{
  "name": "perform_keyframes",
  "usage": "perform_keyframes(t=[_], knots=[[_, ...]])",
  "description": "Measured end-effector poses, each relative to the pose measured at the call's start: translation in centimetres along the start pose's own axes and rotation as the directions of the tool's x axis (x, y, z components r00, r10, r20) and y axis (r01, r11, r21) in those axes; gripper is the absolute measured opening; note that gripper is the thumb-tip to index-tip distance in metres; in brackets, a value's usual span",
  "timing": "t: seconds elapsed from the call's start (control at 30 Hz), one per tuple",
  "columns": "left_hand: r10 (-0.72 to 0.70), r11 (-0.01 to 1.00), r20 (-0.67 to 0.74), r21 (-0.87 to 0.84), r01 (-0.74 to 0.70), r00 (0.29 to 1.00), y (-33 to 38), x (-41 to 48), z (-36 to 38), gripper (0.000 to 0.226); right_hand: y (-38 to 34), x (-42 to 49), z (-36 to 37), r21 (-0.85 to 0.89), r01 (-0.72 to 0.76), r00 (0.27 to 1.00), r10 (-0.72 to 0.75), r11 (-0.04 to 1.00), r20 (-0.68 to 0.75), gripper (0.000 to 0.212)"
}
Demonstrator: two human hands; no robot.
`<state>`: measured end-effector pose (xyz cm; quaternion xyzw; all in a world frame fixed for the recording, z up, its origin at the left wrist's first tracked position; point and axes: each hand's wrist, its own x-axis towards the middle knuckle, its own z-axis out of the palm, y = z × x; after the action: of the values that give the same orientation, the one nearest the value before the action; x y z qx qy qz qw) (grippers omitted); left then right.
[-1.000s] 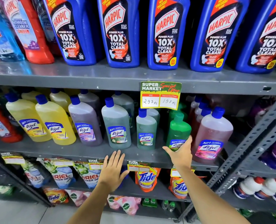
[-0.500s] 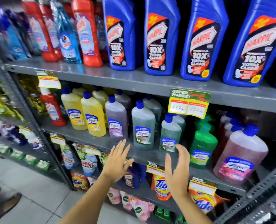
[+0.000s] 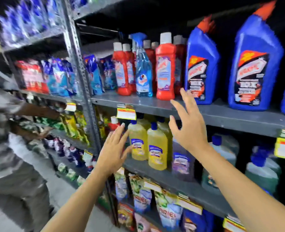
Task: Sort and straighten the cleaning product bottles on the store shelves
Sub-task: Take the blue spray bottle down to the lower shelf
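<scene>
Red bottles (image 3: 165, 71) with white caps and a blue spray bottle (image 3: 143, 69) stand on the upper grey shelf (image 3: 138, 102), left of big blue Harpic bottles (image 3: 202, 64). Yellow Lizol bottles (image 3: 156, 148) with blue caps stand on the shelf below. My left hand (image 3: 113, 148) is open with fingers spread, right beside the leftmost yellow bottle (image 3: 137, 143); whether it touches is unclear. My right hand (image 3: 187, 126) is open and raised in front of the upper shelf's edge, just below the red bottles, holding nothing.
Another person (image 3: 8, 139) in a checked shirt stands at the left, reaching into the neighbouring shelf unit. A perforated steel upright (image 3: 81, 81) divides the units. Detergent pouches (image 3: 141, 198) fill the lower shelf. Price tags (image 3: 126, 113) hang from the shelf edges.
The view has swung left and up along the shelves. Both hands have moved left and risen: the left to the yellow bottles, the right up to the upper shelf edge. Another person has come into view.
</scene>
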<state>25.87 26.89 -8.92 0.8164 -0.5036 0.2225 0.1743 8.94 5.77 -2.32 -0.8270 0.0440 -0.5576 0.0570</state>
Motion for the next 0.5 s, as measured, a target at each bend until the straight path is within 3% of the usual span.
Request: perform_keyframes(t=[0.17,0.5], knots=[[-0.001,1.000,-0.063,0.021,0.003,0.998,-5.4,2.1,-1.6,0.061,-1.9,4.1,4.8,0.028,-0.076,0.997,0.076,0.997,0.010,0.043],[-0.001,1.000,-0.107,0.009,0.002,0.994,-13.2,11.0,-0.6,0.058,-0.5,11.3,11.9,0.028,-0.131,0.989,0.129,0.991,0.078,0.044]])
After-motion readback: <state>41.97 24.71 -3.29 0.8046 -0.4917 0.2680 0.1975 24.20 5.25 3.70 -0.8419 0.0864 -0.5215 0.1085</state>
